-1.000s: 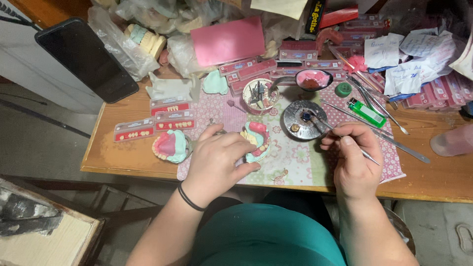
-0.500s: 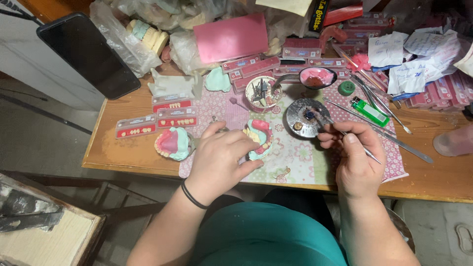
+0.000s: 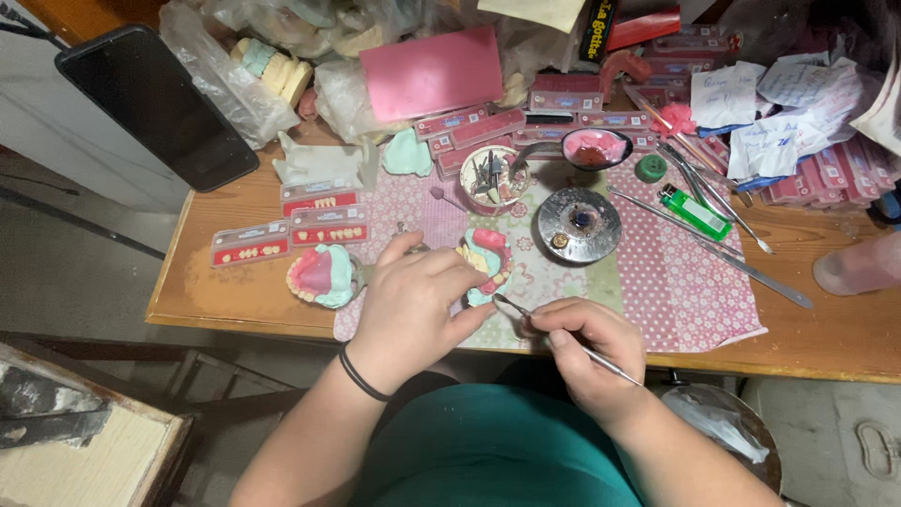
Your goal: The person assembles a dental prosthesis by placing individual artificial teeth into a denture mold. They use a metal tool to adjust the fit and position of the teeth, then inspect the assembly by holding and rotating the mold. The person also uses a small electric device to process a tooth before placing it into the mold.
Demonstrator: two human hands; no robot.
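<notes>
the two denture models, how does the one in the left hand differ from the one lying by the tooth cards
The held denture model is gripped by the left hand, with the thin metal tool in the right hand at its edge. The loose denture model lies untouched on bare wood, showing more pink wax. Both are pale green casts with pink wax.

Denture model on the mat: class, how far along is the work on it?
Done: the denture model already carries pink wax and some teeth. In hand: left hand steadies it while right hand brings a thin metal tool to its edge. Left: a second model lies untouched beside tooth cards.
</notes>
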